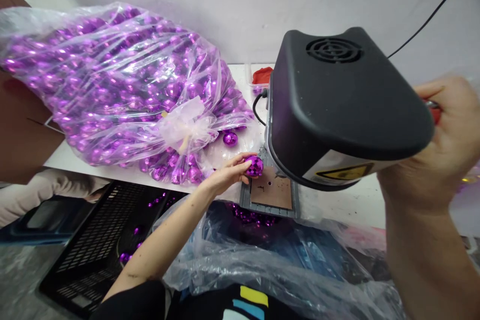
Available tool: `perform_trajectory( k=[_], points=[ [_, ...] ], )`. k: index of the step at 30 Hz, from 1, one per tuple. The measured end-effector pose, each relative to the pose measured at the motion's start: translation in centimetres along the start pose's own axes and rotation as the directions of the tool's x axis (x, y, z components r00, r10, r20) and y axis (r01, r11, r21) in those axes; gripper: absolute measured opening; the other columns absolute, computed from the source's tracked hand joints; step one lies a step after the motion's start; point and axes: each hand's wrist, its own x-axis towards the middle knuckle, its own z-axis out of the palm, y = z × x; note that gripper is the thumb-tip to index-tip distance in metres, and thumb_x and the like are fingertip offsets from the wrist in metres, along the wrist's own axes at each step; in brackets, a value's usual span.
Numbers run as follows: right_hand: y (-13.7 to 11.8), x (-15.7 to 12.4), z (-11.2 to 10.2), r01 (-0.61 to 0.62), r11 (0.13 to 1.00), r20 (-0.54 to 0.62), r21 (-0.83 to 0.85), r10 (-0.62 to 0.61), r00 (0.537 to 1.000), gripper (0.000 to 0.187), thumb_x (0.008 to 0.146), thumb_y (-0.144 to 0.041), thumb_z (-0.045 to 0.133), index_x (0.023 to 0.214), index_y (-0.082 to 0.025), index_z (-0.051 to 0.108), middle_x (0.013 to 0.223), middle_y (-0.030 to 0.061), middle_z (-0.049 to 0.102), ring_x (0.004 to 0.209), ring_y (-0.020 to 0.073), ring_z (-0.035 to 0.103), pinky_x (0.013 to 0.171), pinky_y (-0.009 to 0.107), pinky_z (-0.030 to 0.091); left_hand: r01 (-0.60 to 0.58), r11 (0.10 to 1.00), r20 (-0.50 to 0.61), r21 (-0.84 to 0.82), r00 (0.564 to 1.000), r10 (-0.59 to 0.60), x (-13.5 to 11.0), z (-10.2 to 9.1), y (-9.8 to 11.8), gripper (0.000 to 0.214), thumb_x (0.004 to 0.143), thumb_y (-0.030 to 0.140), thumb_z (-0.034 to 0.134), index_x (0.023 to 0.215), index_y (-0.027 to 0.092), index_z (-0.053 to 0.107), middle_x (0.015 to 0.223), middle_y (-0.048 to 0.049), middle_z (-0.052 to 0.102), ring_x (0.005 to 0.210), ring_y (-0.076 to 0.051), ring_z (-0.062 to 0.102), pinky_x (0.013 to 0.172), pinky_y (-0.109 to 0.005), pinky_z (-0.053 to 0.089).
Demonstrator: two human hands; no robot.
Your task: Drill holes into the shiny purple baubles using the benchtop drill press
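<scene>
Between the fingers of my left hand [234,169] is a shiny purple faceted bauble [255,165]. It is held over the left edge of a brown plate [275,192] with a small hole, which lies on the grey base of a black press-like machine [348,95]. My right hand [450,130] is wrapped round a handle with a red part [434,111] at the machine's right side. The machine's housing hides its working part. Another purple bauble [230,138] rests on the white table just beyond my left hand.
A large clear plastic bag [131,80] of purple baubles fills the table's left. Below it stands a black crate [93,230] with loose baubles. Clear plastic [285,270] hangs before me, with more baubles under the base. A clear box [258,85] with red material sits behind.
</scene>
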Motion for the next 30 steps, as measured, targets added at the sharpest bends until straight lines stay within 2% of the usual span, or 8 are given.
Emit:
perform_trajectory(
  k=[3, 6, 9, 11, 14, 18, 25, 30],
  points=[
    [0.0, 0.0, 0.0, 0.009, 1.000, 0.010, 0.021, -0.009, 1.000, 0.033, 0.095, -0.044, 0.052, 0.084, -0.014, 0.060, 0.066, -0.0035, 0.047, 0.064, 0.0007, 0.040, 0.064, 0.022, 0.027, -0.085, 0.993, -0.086, 0.077, 0.992, 0.091, 0.2, 1.8, -1.6, 0.054, 0.084, 0.050, 0.070, 0.129, 0.021, 0.063, 0.112, -0.0089, 0.072, 0.088, -0.020, 0.070, 0.071, -0.029, 0.057],
    [0.0, 0.0, 0.0, -0.007, 0.999, 0.019, 0.045, 0.007, 1.000, 0.031, 0.093, -0.043, 0.055, 0.084, -0.014, 0.060, 0.066, -0.0037, 0.047, 0.064, 0.0007, 0.040, 0.064, 0.022, 0.029, -0.192, 0.956, -0.124, 0.222, 0.967, 0.223, 0.3, 3.1, -2.9, 0.055, 0.084, 0.048, 0.073, 0.131, 0.020, 0.061, 0.117, -0.0084, 0.072, 0.105, -0.024, 0.068, 0.091, -0.039, 0.057],
    [-0.1, 0.0, -0.1, -0.004, 1.000, 0.025, 0.028, 0.003, 1.000, 0.032, 0.093, -0.044, 0.055, 0.084, -0.014, 0.060, 0.065, -0.0039, 0.047, 0.064, 0.0010, 0.040, 0.063, 0.023, 0.029, -0.224, 0.884, -0.135, 0.410, 0.944, 0.302, 0.2, 3.8, -4.1, 0.052, 0.088, 0.045, 0.070, 0.133, 0.021, 0.060, 0.125, -0.0101, 0.070, 0.116, -0.027, 0.064, 0.104, -0.047, 0.051],
    [-0.3, 0.0, -0.2, -0.007, 1.000, 0.027, 0.021, 0.007, 1.000, 0.032, 0.093, -0.044, 0.054, 0.083, -0.014, 0.060, 0.066, -0.0040, 0.046, 0.064, 0.0008, 0.040, 0.064, 0.023, 0.028, -0.252, 0.817, -0.118, 0.518, 0.925, 0.360, 0.1, 4.2, -4.5, 0.049, 0.089, 0.044, 0.070, 0.132, 0.022, 0.062, 0.129, -0.0108, 0.068, 0.121, -0.029, 0.062, 0.108, -0.050, 0.048],
    [-0.4, 0.1, -0.3, -0.027, 1.000, 0.033, 0.010, 0.027, 0.999, 0.034, 0.092, -0.047, 0.055, 0.083, -0.014, 0.059, 0.069, -0.0039, 0.047, 0.065, 0.0009, 0.039, 0.063, 0.023, 0.028, -0.326, 0.725, -0.030, 0.606, 0.902, 0.430, -0.3, 4.6, -4.4, 0.043, 0.091, 0.041, 0.069, 0.129, 0.023, 0.063, 0.133, -0.0107, 0.066, 0.126, -0.029, 0.059, 0.111, -0.051, 0.046],
    [-0.4, 0.2, -0.3, -0.025, 1.000, 0.031, 0.017, 0.024, 0.999, 0.036, 0.092, -0.049, 0.055, 0.082, -0.015, 0.060, 0.068, -0.0040, 0.047, 0.064, 0.0011, 0.039, 0.062, 0.023, 0.027, -0.352, 0.675, 0.038, 0.648, 0.900, 0.434, -0.7, 5.5, -4.2, 0.043, 0.090, 0.035, 0.070, 0.131, 0.024, 0.061, 0.136, -0.0119, 0.062, 0.129, -0.030, 0.056, 0.113, -0.051, 0.045],
    [-0.2, 0.1, -0.2, -0.029, 1.000, 0.024, 0.011, 0.028, 0.999, 0.034, 0.091, -0.048, 0.056, 0.082, -0.016, 0.061, 0.069, -0.0035, 0.050, 0.065, 0.0027, 0.041, 0.062, 0.023, 0.029, -0.351, 0.706, -0.024, 0.615, 0.886, 0.462, -0.3, 6.3, -5.5, 0.044, 0.085, 0.025, 0.072, 0.127, 0.024, 0.060, 0.132, -0.0101, 0.060, 0.123, -0.027, 0.059, 0.108, -0.049, 0.050],
    [-0.2, 0.1, -0.3, -0.015, 1.000, 0.024, 0.017, 0.014, 1.000, 0.029, 0.092, -0.043, 0.057, 0.084, -0.016, 0.062, 0.069, -0.0035, 0.052, 0.065, 0.0019, 0.043, 0.063, 0.022, 0.029, -0.334, 0.679, 0.040, 0.654, 0.911, 0.410, 0.0, 6.6, -4.1, 0.041, 0.086, 0.027, 0.070, 0.126, 0.026, 0.062, 0.131, -0.0100, 0.064, 0.126, -0.031, 0.057, 0.110, -0.052, 0.046]
  ],
)
